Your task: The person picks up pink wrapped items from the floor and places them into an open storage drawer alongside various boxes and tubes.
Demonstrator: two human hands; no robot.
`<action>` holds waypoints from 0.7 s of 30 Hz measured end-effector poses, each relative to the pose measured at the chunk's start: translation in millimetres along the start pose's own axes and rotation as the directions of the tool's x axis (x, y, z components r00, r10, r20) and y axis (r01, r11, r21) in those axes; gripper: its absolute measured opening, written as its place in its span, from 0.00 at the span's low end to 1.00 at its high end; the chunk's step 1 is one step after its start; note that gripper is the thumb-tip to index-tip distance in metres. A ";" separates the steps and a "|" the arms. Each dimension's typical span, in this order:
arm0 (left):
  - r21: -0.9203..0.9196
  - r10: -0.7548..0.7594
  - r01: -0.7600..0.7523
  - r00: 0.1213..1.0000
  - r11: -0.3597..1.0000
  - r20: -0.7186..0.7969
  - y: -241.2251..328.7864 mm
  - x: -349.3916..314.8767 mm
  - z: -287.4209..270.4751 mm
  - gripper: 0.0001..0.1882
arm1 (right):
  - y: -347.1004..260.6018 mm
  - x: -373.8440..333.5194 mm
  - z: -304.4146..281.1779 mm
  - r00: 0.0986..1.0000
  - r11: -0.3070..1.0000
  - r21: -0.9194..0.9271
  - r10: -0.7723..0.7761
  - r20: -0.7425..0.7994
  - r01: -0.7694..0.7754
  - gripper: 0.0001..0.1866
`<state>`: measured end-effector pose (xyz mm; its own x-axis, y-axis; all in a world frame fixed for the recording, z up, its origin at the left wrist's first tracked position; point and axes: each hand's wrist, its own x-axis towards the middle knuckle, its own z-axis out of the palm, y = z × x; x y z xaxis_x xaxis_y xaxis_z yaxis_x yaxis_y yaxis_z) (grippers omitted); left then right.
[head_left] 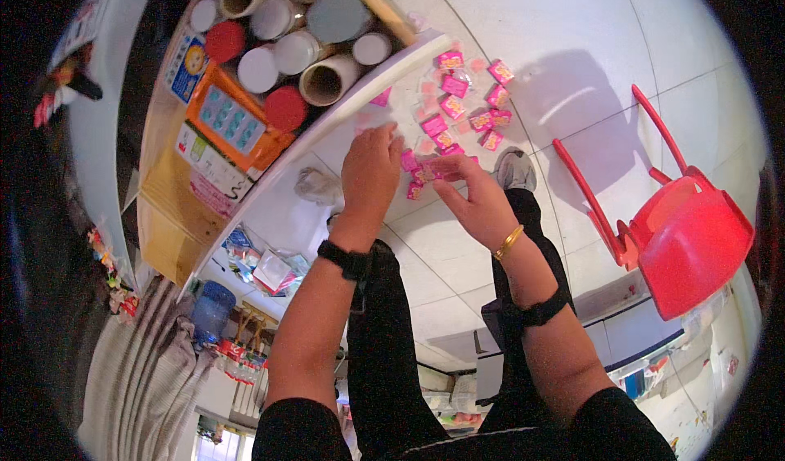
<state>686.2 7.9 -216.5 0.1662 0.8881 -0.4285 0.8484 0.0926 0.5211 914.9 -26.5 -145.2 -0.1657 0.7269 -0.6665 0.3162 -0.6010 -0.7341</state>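
The left hand (374, 170) and right hand (473, 195) are by pink boxes (453, 107) on floor tiles (437, 252).

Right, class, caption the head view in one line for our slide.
Left hand and right hand near scattered pink boxes, a red chair at right.

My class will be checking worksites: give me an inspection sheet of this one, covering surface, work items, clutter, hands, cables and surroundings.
Surface: white tiled floor; whether the boxes rest directly on it is unclear.
Work items: many small pink boxes, loosely scattered ahead of the hands.
Clutter: lidded jars and an orange pack at upper left; crumpled clear bag; assorted packets.
Hands: left hand left of the boxes, its grip hidden; right hand with fingers at the nearest boxes, grip uncertain.
Cables: nothing seen.
Surroundings: red chair at right; grey curtain at lower left.
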 end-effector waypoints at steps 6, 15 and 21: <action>0.136 -0.033 0.022 0.996 0.990 0.077 18.0 107.6 100.5 0.17 | 20.1 18.5 -83.9 1.000 1.000 -0.010 0.021 -0.015 -0.021 0.21; 0.391 -0.008 0.048 0.995 0.919 -0.103 -44.9 235.7 225.7 0.23 | 38.1 53.9 -159.4 0.997 0.999 0.049 -0.020 -0.077 0.023 0.18; 0.324 -0.126 0.158 0.985 0.933 -0.118 11.9 266.3 282.2 0.20 | 71.0 59.5 -200.5 0.996 0.998 0.030 0.049 -0.074 -0.047 0.18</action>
<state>882.3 118.5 -532.7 -0.0025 0.9163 -0.4006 0.9804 0.0812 0.1795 1114.8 40.8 -210.8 -0.0808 0.7193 -0.6900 0.2958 -0.6437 -0.7058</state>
